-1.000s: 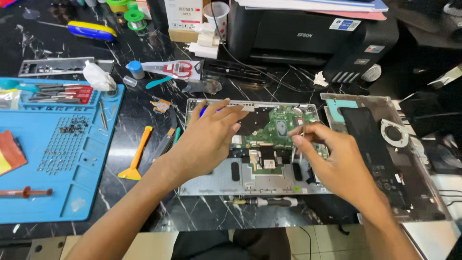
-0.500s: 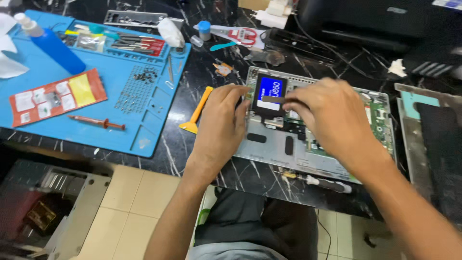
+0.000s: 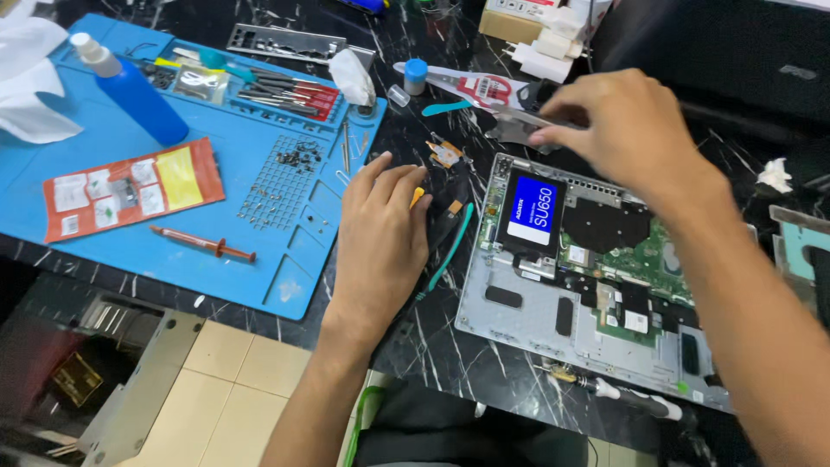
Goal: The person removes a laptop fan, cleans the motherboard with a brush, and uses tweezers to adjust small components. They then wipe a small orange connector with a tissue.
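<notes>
Head view, looking down on a black marbled worktable (image 3: pixel 432 346). An opened laptop chassis (image 3: pixel 596 320) is laid bottom-up at right, its green board exposed; a black drive with a blue label (image 3: pixel 529 212) is seated in the chassis's upper-left corner, long axis running away from the person.

Left hand (image 3: pixel 380 233) is laid palm-down on the table just left of the chassis, fingers loosely extended and together, resting over a teal-handled tool (image 3: pixel 450 251) and an orange pry tool (image 3: pixel 418 196); whether either is actually gripped cannot be told.

Right hand (image 3: pixel 622 130) is held above the chassis's far edge, fingers curled in a pinch at a grey metal piece (image 3: pixel 514 130) just beyond the drive. The grip appears closed on it, though the contact is partly hidden.

The drive lies between the two hands: right of the left hand, below and left of the right, with the left hand slightly nearer.

A blue work mat (image 3: pixel 130 216) with a blue bottle (image 3: pixel 130 91), screws and a syringe is noted at left. A screwdriver (image 3: pixel 622 398) is lying along the chassis's near edge.
</notes>
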